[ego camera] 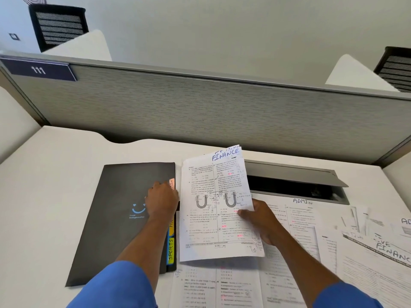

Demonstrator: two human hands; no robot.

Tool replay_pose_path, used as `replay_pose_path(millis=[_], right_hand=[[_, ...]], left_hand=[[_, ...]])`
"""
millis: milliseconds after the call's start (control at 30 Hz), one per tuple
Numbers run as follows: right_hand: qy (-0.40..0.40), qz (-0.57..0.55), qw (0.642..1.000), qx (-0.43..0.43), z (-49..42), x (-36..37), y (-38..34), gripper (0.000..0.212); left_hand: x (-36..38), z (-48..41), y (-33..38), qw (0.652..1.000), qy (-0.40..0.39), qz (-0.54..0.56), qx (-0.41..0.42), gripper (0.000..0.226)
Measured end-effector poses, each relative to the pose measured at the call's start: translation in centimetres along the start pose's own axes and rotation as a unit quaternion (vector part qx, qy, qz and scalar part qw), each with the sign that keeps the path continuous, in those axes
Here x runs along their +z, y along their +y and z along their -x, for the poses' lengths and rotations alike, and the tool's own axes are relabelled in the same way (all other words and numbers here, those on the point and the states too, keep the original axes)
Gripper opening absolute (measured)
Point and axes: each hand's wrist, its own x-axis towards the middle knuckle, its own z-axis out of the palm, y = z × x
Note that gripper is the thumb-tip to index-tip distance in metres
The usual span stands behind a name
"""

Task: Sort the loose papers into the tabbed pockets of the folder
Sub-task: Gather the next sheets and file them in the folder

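"FINANCE" heads the held sheet (216,203), "ADMIN" a desk paper (302,215), "SPORTS" a folder tab (170,250), "111" the partition plate (39,70).

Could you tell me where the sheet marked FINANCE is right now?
Centre of the head view, the FINANCE sheet is held by the right hand, just right of the black folder.

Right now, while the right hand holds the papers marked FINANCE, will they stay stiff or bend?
The FINANCE papers look thin, so probably floppy and light. The right hand pinches only the right edge, so the far side may sag. Several sheets seem stacked; they could slide apart when pushed into the folder.
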Motion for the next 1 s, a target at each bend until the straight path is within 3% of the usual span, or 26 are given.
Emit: replay_pose_path(millis=[567, 833, 1000], right_hand=[[-0.008, 0.001, 1.0, -0.005, 0.6, -0.2, -0.3, 0.025], [-0.014, 0.011, 1.0, -0.015, 1.0, 0.3, -0.5, 0.024], [-0.015, -0.005, 1.0, -0.017, 1.1, 0.3, -1.0, 0.025]], left_hand=[[1.1, 0.1, 0.4, 0.995, 0.004, -0.087, 0.047, 0.021], [0.7, 0.3, 0.9, 0.998, 0.019, -0.065, 0.011, 0.022], [-0.2, 0.3, 1.3, 0.997, 0.042, -0.057, 0.031, 0.016]])
